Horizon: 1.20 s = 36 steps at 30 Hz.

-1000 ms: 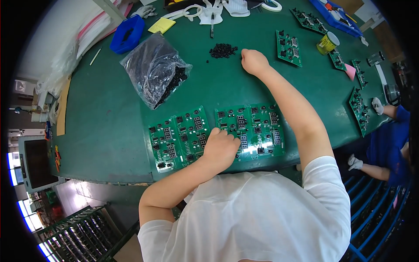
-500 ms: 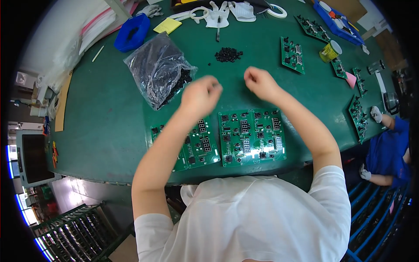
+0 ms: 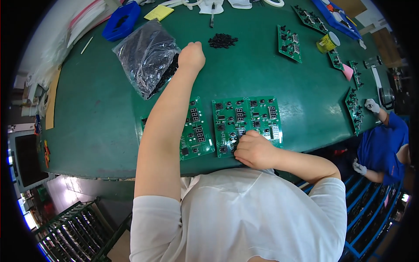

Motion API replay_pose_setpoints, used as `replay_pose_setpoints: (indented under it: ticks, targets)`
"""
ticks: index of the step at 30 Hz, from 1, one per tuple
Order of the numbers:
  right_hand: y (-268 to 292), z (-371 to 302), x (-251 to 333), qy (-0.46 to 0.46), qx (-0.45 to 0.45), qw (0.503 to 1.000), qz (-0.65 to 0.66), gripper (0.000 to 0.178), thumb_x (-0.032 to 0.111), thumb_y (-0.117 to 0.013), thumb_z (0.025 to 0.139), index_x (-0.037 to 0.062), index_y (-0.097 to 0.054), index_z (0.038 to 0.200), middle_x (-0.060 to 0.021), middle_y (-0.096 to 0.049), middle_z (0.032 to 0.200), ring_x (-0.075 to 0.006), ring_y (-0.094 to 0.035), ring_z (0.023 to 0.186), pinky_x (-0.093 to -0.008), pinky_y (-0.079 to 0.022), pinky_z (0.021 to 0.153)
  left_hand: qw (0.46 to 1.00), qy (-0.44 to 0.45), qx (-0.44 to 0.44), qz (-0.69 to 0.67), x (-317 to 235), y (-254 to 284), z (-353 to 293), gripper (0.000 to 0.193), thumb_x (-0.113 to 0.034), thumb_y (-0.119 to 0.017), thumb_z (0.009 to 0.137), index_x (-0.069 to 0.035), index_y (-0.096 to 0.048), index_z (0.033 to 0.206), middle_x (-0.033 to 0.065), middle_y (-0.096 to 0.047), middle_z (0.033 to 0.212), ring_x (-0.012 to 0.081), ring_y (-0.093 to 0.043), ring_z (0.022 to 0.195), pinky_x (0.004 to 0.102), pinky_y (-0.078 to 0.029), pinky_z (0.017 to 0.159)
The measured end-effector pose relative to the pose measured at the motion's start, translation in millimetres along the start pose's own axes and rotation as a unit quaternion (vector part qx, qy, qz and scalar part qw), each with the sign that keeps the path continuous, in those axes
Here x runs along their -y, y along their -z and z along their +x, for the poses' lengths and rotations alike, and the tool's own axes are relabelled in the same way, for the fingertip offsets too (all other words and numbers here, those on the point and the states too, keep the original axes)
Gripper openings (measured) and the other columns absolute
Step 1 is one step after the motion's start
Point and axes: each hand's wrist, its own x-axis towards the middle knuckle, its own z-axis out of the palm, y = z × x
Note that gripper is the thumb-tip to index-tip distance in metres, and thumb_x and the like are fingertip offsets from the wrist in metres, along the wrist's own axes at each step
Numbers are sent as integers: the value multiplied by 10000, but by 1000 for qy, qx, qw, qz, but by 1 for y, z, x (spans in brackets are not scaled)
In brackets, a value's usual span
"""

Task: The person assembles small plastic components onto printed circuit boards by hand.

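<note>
Two green circuit boards lie side by side at the near edge of the green table (image 3: pixel 96 122). My right hand (image 3: pixel 254 149) rests curled on the lower part of the right board (image 3: pixel 247 118), fingertips pressing among its small black parts. My left arm stretches far forward across the left board (image 3: pixel 197 133), and my left hand (image 3: pixel 192 56) is closed into a fist beside a clear plastic bag of black parts (image 3: pixel 146 56), close to a small heap of loose black parts (image 3: pixel 222 40). What the fist holds cannot be seen.
More green boards (image 3: pixel 289 37) lie along the far and right side of the table, with a yellow tape roll (image 3: pixel 326 43), a blue tray (image 3: pixel 122 19) and a yellow notepad (image 3: pixel 159 12). Another person in blue with white gloves (image 3: pixel 372 105) works at the right.
My left hand rose from the boards and reached forward to the bag and the heap of parts. My right hand came back from the heap and settled on the right board.
</note>
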Motion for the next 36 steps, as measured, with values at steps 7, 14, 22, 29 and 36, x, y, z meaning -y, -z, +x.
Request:
replay_pose_setpoints:
  ticks: [7,14,22,29,36]
  targets:
    - [-8,-3,-3,31,27,996,-77,87,149,-575,641,110,-498,630,-18,-462,654,-195,-472,696,-316,-375,719,978,-39,-24,-202,-3,32,-42,177,-98,-534,793,-23,-605,936,168,-632,853,322,-615,798,406,-493,711]
    - [-6,0,-4,75,14,994,-75,84,161,-557,613,109,-494,594,-19,-461,632,-200,-473,721,-333,-378,805,917,-76,96,-380,-69,55,-69,94,-57,-610,793,-24,-627,879,34,-605,704,76,-547,633,237,-463,585]
    - [10,-4,-1,51,-26,996,-69,117,185,-597,675,104,-528,627,-30,-476,648,-211,-486,744,-359,-377,827,907,-308,129,-255,-148,23,-112,56,-136,-650,673,-131,-630,724,27,-584,745,232,-536,824,391,-355,810]
    - [76,-14,-46,-31,-177,982,-58,52,122,-642,704,94,-610,734,-53,-519,690,-234,-520,704,-414,-415,757,917,-292,107,-250,-145,18,-121,65,-121,-647,672,-129,-610,724,26,-578,739,229,-540,813,402,-350,804]
    - [98,40,-164,-307,-220,926,-15,130,174,-573,778,54,-623,784,-109,-620,745,-309,-591,711,-408,-462,616,923,-312,81,-209,-141,14,-121,41,-126,-649,691,-114,-615,712,36,-569,741,234,-547,801,426,-355,834]
